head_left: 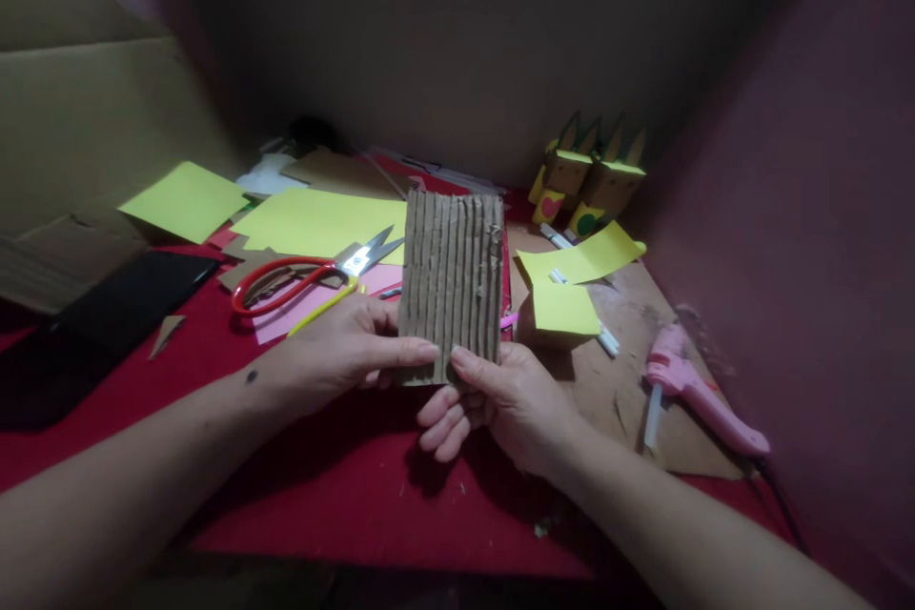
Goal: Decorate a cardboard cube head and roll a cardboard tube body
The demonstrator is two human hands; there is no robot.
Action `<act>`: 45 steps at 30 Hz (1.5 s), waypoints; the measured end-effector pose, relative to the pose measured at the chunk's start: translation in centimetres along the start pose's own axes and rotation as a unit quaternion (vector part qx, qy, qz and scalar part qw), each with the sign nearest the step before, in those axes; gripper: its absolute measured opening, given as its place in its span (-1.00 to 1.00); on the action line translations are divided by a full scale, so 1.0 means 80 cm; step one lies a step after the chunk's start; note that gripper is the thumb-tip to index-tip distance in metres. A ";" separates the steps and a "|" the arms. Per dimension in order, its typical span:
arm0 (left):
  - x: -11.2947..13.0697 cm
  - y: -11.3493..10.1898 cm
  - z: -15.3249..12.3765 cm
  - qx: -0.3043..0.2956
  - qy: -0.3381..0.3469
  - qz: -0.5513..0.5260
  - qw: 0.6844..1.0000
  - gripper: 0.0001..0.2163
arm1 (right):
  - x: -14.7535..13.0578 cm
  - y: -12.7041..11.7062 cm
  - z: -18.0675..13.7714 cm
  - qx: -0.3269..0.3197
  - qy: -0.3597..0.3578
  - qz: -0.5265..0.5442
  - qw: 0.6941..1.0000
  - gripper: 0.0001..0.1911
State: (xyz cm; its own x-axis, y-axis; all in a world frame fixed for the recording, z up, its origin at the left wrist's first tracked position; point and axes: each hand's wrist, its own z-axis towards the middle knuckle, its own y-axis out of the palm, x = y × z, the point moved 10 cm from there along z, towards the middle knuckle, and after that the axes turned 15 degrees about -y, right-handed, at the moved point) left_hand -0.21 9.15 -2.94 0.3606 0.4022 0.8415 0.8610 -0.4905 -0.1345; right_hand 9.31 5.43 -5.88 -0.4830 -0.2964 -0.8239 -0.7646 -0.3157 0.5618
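Observation:
Between both hands I hold up a rectangular piece of corrugated cardboard (pixel 452 276), its ridged side facing me and the ridges running lengthwise. My left hand (pixel 357 343) grips its lower left edge, thumb on the front and fingers behind. My right hand (pixel 500 396) pinches the bottom edge near the right corner, with the thumb in front and the other fingers curled below. Just left of the cardboard lie scissors (pixel 347 267) with one red and one yellow handle, blades apart. Yellow paper (pixel 315 219) lies behind them and pink paper (pixel 282 319) beneath.
A pink glue gun (pixel 686 381) rests on a cardboard sheet (pixel 629 419) at right, its cord trailing. Folded yellow paper (pixel 572 291) is nearby. Two small cardboard figures (pixel 590 176) stand at the back right. A black flat object (pixel 121 324) lies at left on the red table (pixel 343 505).

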 end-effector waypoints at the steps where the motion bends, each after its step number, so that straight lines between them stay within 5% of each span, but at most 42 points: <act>1: 0.001 -0.002 0.000 0.007 -0.002 -0.019 1.000 -0.72 | -0.002 0.000 0.000 -0.003 -0.006 -0.003 1.000 -0.44; 7: -0.010 -0.007 0.003 0.015 -0.035 -0.067 0.997 -0.73 | -0.025 -0.012 0.001 0.035 -0.073 -0.053 0.995 -0.57; 15: -0.006 -0.006 0.000 -0.005 -0.019 -0.052 0.998 -0.73 | -0.007 -0.018 0.001 0.048 -0.034 -0.047 0.997 -0.53; 20: -0.010 0.004 -0.001 -0.066 -0.034 -0.055 0.996 -0.74 | -0.026 -0.007 0.003 0.016 -0.103 -0.062 0.993 -0.62; 26: -0.019 0.029 -0.014 -0.162 -0.056 0.033 0.985 -0.81 | -0.069 -0.022 -0.002 0.100 -0.204 -0.036 0.973 -0.72; 32: 0.003 -0.013 -0.008 -0.002 0.036 -0.082 0.996 -0.72 | -0.050 -0.008 0.000 0.048 -0.152 -0.014 0.987 -0.75; 45: -0.007 -0.007 -0.004 -0.002 -0.006 -0.118 0.993 -0.68 | -0.049 -0.014 0.005 0.059 -0.145 -0.049 0.986 -0.71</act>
State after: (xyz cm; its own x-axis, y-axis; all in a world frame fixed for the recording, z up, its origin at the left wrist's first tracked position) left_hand -1.00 8.94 -3.21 0.1528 0.5156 0.8431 0.9207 -0.3842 0.0681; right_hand 11.94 7.29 -3.31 -0.4924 0.0057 -0.8704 -0.8501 -0.2180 0.4794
